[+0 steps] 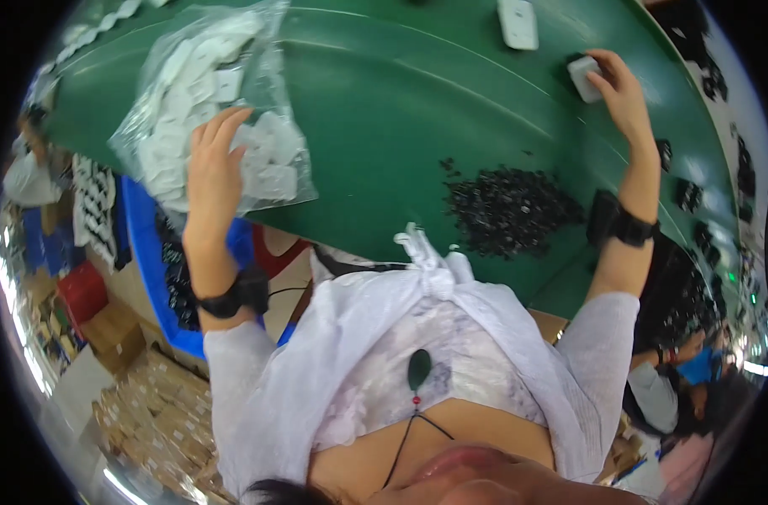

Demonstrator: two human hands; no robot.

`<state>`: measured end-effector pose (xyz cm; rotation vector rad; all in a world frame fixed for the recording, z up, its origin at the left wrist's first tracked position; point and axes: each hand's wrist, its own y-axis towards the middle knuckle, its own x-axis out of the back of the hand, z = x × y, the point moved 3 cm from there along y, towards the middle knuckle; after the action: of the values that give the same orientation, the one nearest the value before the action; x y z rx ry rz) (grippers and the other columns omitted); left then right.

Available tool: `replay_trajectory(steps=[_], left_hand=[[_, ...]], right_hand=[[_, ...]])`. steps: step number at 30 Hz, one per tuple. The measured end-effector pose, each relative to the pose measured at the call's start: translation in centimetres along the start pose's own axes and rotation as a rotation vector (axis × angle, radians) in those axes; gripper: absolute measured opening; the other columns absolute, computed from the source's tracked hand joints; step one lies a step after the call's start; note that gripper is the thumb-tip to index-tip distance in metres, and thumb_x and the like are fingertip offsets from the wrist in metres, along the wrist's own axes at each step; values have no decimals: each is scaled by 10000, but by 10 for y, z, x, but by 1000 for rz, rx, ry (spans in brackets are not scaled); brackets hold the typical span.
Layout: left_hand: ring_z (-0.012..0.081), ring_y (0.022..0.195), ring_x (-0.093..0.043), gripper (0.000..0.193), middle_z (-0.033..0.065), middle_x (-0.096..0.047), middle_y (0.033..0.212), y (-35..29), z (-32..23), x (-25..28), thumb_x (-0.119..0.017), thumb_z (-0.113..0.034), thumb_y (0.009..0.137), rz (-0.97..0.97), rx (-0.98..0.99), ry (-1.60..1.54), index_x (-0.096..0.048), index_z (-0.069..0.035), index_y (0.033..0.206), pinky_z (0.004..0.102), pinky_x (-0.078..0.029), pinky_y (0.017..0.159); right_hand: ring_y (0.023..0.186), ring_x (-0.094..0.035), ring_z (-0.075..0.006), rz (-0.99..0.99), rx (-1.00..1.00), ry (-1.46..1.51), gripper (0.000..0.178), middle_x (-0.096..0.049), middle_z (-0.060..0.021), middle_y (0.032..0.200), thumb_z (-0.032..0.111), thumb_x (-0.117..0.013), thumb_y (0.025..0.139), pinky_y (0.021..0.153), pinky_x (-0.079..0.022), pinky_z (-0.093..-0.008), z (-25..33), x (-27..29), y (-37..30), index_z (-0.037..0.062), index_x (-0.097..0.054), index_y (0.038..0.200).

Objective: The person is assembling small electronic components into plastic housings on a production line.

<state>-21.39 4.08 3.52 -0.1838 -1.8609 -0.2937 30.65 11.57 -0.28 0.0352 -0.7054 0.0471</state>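
Note:
My left hand (215, 164) lies over a clear plastic bag (298, 172) at the left, its fingers stretched out and slightly apart. White plastic pieces (173, 114) fill the bag, and one squarish white piece (227, 84) shows just beyond my fingertips. Far to the right, my right hand (624, 94) grips a small white plastic case (584, 80) with rounded corners between thumb and fingers, at the table surface. Another white case (518, 23) lies farther off, left of that hand. A heap of tiny black parts (514, 210) sits nearer to me.
All this rests on a green table (367, 126) with a curved-looking edge. Below its left edge stands a blue crate (152, 269) with black items. Cardboard boxes (152, 404) are stacked at lower left. Black bundles (689, 195) line the right side, and another person's arm (682, 349) shows there.

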Motion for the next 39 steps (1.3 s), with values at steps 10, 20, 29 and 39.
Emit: replay_trajectory(steps=[10, 20, 29, 39], left_hand=[[340, 1078, -493, 412, 123, -557, 1118, 2, -1, -8, -643, 58, 724, 144, 21, 119, -568, -61, 1111, 422, -402, 913], [101, 578, -497, 143, 34, -563, 783, 5, -19, 3, -608, -37, 901, -219, 276, -341, -620, -15, 1042, 224, -381, 514], [91, 617, -577, 79, 59, -557, 865, 31, -123, -63, -553, -14, 927, 30, -66, -874, -604, 27, 971, 210, -461, 500], [85, 620, -576, 208, 54, -565, 879, 38, -172, -82, -514, 31, 927, 230, -75, -1154, -630, -12, 1094, 199, -442, 484]], right_hand=[[843, -607, -270, -174, -23, -212, 316, -619, -127, 1016, 129, -662, 850, 769, -498, -348, 16, 7, 2, 53, -609, 1152], [755, -588, -217, -110, 169, -415, 99, -591, -84, 817, 82, -672, 820, 667, -464, -319, 85, -50, -110, 19, -626, 881], [644, -564, -201, -139, -90, -376, 181, -561, -88, 791, 98, -727, 773, 618, -473, -321, 63, -58, -142, 19, -607, 883], [699, -602, -214, -243, 4, -406, 88, -585, -96, 839, 3, -647, 804, 624, -487, -300, 68, -66, -147, 15, -611, 883]])
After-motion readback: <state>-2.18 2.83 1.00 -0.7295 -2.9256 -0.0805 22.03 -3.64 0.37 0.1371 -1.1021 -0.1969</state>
